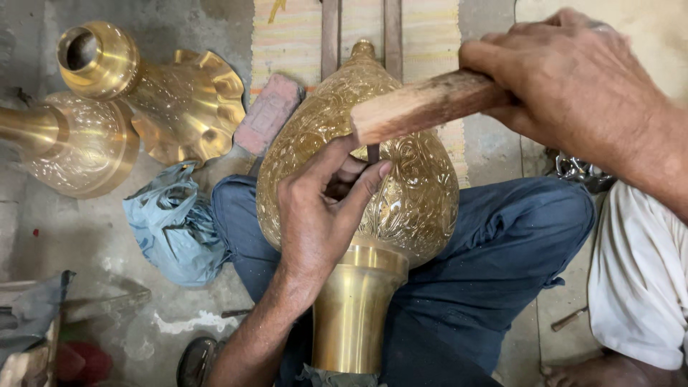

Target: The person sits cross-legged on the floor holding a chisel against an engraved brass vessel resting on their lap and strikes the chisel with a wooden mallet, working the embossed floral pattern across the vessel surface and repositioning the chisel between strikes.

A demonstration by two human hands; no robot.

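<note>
A large engraved brass vase (416,186) lies across my lap, its smooth neck (352,308) pointing toward me. My left hand (322,208) rests on the vase's belly and pinches a thin dark metal punch (373,153) upright against the engraved surface. My right hand (573,79) grips a wooden mallet (423,104), whose end sits just above the top of the punch.
Two more brass vases lie at the upper left, one flared (179,100) and one round-bellied (79,143). A reddish brick (269,113) and a crumpled blue plastic bag (172,226) lie on the concrete floor. A striped mat (430,36) lies beyond the vase. White cloth (638,279) lies at the right.
</note>
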